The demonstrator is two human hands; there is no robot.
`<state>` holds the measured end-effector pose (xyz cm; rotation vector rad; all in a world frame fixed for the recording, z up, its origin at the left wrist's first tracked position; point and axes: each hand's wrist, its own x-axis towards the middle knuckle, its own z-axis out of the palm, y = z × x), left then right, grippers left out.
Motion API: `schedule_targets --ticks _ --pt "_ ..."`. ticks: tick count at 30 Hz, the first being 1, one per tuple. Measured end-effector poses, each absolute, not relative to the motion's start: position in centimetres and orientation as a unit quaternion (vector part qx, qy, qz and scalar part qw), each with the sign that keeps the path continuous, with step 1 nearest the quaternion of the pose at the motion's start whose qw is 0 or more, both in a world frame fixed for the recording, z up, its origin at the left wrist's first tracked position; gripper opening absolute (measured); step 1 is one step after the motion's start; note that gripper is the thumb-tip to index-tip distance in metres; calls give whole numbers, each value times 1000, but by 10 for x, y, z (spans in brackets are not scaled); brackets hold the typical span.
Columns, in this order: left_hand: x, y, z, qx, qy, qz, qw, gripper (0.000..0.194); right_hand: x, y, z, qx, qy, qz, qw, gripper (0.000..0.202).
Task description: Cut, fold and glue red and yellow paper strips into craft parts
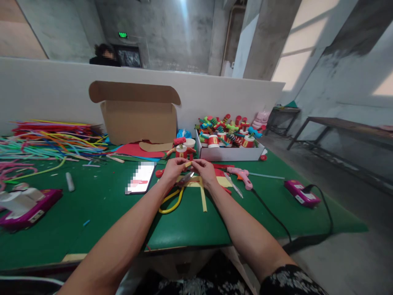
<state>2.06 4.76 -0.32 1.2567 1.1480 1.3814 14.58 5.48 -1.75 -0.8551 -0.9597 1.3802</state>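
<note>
In the head view, the lit green sign [123,35] is too small to read, as is the print on the red-and-white cups [213,141] packed with colourful figures in your white box [236,153]. Your left hand [174,169] and right hand [205,169] pinch a small yellow piece [188,164] between fingertips, above the yellow-handled scissors [171,205]. Behind stands an open cardboard box [139,121].

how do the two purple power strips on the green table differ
The left power strip carries a bulky white adapter; the right power strip has a black plug with a black cable.
The left strip slants up toward the right of the view, while the right strip slants down that way.
Both are purple and lie on the green table.
</note>
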Motion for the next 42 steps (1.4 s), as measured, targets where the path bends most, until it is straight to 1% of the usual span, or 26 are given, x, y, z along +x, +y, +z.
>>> schedule_targets --ticks 6,11,13,16,20,27,34,42 --pt "20 48 -5 514 458 553 469 22 146 57 -20 -365 -401 602 586 28" --pt "19 50 -7 526 393 537 529 28 146 60 -21 -361 -367 598 614 26" --pt "19 50 -9 531 380 534 537 32 145 60 -21 -355 -361 602 618 27" --pt "19 52 -11 528 398 551 509 31 144 57 -20 -344 -371 612 608 28" --pt "17 52 -10 521 415 570 482 29 144 54 -18 -354 -407 618 572 31" --pt "18 48 -3 543 450 549 448 27 148 55 -17 -358 -460 596 552 32" --pt "19 50 -8 521 434 565 470 27 147 54 -17 -365 -432 605 560 33" --pt "18 50 -6 527 439 563 461 28 150 55 -16 -381 -451 599 541 31"
